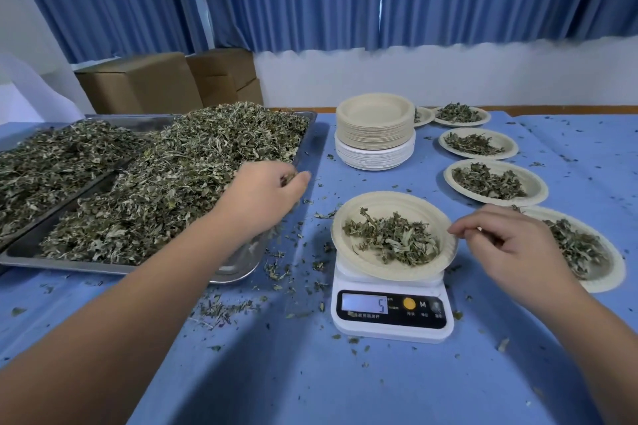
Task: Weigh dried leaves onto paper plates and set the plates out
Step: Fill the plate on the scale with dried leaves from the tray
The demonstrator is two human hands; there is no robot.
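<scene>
Hands [266,197] [511,245] at tray [238,271] of leaves [172,176] and, seemingly, leaf-strewn plate [379,199]

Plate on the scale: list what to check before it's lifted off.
1. Plate seated on the scale: ok.
2. Display readable: ok, shows 5.
3. Reading matches the target: cannot tell.
4. Left hand off the plate: ok, holding leaves at the tray.
5. Right hand gripping the rim: cannot tell, fingers are at it.
</scene>
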